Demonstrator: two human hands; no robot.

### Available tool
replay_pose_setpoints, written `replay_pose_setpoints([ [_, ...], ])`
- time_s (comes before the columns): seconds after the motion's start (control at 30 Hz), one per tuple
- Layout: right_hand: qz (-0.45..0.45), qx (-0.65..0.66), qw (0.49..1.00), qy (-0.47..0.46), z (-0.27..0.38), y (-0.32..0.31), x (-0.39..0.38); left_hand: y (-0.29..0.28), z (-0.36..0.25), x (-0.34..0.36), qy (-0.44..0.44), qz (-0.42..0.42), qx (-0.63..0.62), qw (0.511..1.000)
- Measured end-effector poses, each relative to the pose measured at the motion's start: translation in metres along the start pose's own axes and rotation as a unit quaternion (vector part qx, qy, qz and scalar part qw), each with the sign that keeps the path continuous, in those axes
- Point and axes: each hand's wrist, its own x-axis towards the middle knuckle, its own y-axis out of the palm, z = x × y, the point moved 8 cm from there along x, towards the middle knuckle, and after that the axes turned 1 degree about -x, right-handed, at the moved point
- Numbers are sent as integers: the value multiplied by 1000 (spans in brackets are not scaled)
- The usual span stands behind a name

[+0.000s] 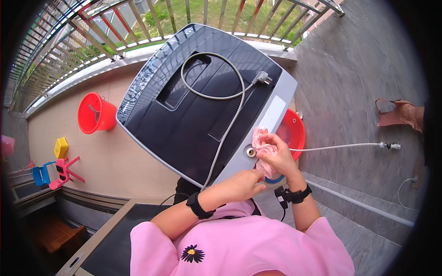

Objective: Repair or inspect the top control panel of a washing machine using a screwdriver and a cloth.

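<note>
At the far left a small blue chair [41, 175] stood beside a pink chair [61, 170], with a yellow stool [61, 148] near them and a red bucket [108, 120] farther right on the tiled floor. A washing machine [193, 126] with a dark top and pale edges filled the middle, and its grey cord [233, 120] lay looped across the lid, the plug [263, 77] resting toward the right side. The left hand [251, 181] reached in low over the machine's near edge, fingers partly bent, its fingertips at the lower end of a crumpled pink cloth [265, 149]; whether they pinched it I could not tell. A round metal fitting [250, 152] stuck up from the edge strip, just left of the cloth. The cloth lay between the two hands, above the left fingertips and against the fingers of the right hand [282, 158], which grasped it from the right. Beyond that hand a red basin [300, 133] showed partly behind the machine, and a pale hose [340, 146] ran right to a connector [389, 146]. A brown garment [401, 116] was at the far right.
</note>
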Motion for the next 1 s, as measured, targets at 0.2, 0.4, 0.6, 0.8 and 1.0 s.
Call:
replay_pose_setpoints([
  [0.2, 2, 375, 916, 142, 17, 6, -47, -58, 0, -18, -8, -11, -6, 1000],
  [0.4, -125, 478, 863, 107, 81, 58, -79, -94, 3, -40, 61, 5, -134, 989],
  [0.6, -188, 355, 901, 166, 99, 134, -99, -119, 12, -74, 36, 17, -239, 970],
  [0.8, -278, 335, 897, 77, 112, 168, -129, -118, 7, -91, 60, 115, -292, 947],
  [1.0, -420, 441, 792, 35, 115, 167, -181, -71, 27, -115, -30, 341, -186, 921],
])
